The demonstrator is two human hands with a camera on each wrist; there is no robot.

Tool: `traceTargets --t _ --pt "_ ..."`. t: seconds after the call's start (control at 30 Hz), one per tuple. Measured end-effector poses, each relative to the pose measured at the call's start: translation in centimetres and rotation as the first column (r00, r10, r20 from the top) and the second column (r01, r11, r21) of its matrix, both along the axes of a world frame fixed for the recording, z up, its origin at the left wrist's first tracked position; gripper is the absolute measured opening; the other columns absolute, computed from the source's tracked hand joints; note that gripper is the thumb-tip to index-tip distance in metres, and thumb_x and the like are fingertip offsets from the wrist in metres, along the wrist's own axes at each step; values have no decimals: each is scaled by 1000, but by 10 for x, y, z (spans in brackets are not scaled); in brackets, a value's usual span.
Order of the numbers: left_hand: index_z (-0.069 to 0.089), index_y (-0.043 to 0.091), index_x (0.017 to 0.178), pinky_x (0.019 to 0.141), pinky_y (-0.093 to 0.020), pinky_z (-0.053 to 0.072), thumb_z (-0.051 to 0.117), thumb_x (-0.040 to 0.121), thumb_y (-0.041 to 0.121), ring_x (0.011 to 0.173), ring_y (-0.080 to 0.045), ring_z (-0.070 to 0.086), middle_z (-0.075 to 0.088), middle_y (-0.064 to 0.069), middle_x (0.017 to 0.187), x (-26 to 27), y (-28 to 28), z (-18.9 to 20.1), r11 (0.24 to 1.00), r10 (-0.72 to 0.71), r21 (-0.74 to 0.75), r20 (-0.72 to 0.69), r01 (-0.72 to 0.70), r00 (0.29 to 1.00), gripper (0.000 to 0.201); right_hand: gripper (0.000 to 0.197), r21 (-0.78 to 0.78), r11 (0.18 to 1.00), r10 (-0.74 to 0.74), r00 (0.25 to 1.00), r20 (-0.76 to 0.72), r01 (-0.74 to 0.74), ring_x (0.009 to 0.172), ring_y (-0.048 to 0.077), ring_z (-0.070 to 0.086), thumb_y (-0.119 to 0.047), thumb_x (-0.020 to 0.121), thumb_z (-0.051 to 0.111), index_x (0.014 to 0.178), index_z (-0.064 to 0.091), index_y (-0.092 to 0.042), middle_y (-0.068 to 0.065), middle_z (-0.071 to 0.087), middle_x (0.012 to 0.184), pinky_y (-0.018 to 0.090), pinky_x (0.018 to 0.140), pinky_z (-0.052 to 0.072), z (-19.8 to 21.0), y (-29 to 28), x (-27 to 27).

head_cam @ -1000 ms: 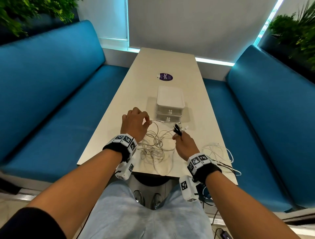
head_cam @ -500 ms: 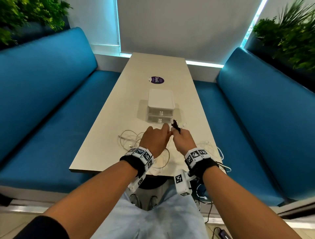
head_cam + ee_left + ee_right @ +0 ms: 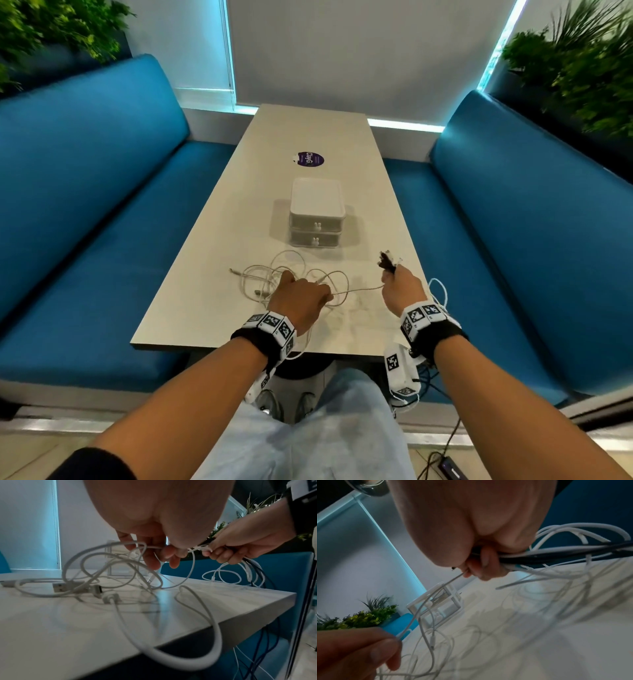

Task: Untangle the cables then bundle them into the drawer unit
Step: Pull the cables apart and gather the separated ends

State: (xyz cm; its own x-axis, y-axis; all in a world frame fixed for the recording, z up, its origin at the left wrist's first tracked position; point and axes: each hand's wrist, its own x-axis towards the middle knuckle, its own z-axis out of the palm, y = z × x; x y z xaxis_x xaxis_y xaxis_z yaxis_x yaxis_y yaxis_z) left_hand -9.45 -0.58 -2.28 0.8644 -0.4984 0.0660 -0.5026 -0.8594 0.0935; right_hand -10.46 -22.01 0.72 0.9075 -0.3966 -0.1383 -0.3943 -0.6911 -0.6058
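The left hand (image 3: 301,298) pinches one white cable (image 3: 356,291) above the loose tangle of white cables (image 3: 274,274). The right hand (image 3: 400,291) grips a bundle of cable ends (image 3: 387,262), apparently black and white. The two-drawer unit (image 3: 317,212) stands shut beyond, on the pale table (image 3: 308,137) between blue benches (image 3: 85,205), with a purple sticker (image 3: 310,159) farther back.

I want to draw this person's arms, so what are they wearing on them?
Both forearms are bare. Each wrist has a black band with white blocks printed in black-and-white square patterns. Under each wrist hangs a small white camera box carrying the same kind of square marker, with thin dark wires trailing from the right one. A dark sleeve shows high up on the left arm.
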Motion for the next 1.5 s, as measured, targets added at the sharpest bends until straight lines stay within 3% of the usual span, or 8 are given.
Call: traceTargets --t 0.13,0.3,0.47,0.67,0.83,1.07,1.3,1.5 --pt "60 26 98 97 -42 22 35 104 37 79 -26 62 70 -3 83 -6 -11 -8 999 -6 38 -10 6 1000 28 18 341 935 65 992 110 -99 81 29 70 -17 101 40 91 53 -14 11 66 85 47 75 59 -2 17 -1" --pt "59 27 97 97 -44 27 37 102 33 75 -27 64 70 -4 79 -11 -20 -21 994 -10 106 -26 12 1000 23 19 536 797 243 960 137 -278 56 25 53 -15 101 40 86 51 -10 7 51 61 40 60 50 14 38 -5" --pt "58 23 101 100 -45 28 29 104 36 74 -28 63 69 -3 77 -8 -20 -27 988 -50 149 -3 50 999 32 20 196 840 525 850 -50 -507 67 23 55 -26 92 49 80 59 -13 7 62 73 38 65 45 3 54 -9" --pt "60 24 99 89 -39 27 39 100 32 84 -27 65 70 -1 85 0 -7 -31 982 -112 152 13 109 994 22 27 -147 786 570 795 -207 -601 98 34 60 -29 99 46 110 60 -8 19 66 107 31 72 38 -13 37 -13" --pt "60 29 100 89 -42 27 43 100 30 93 -27 57 68 2 90 14 10 -32 975 -108 202 78 91 991 16 31 -418 753 421 861 -286 -507 91 32 62 -32 102 39 119 53 -11 14 62 104 36 72 49 -17 3 -10" --pt "61 24 105 94 -43 23 36 104 38 98 -28 56 70 0 96 14 -1 -27 977 -91 204 93 70 992 29 31 -299 873 368 923 -112 -385 91 38 62 -34 102 38 117 50 -10 18 65 99 39 72 47 -25 18 -14" --pt "58 33 102 84 -42 27 37 101 26 83 -24 58 66 5 82 6 -18 -15 988 -108 122 106 95 988 22 25 -84 885 461 887 30 -457 87 36 62 -21 100 42 113 57 -6 19 68 95 37 70 45 -33 43 -20" --pt "53 24 98 84 -41 32 40 101 23 86 -24 63 67 4 89 6 -16 -21 984 -129 135 98 115 987 14 26 11 878 477 876 -71 -478 91 31 61 -25 101 43 109 61 -9 15 67 101 31 71 40 -31 35 -18"
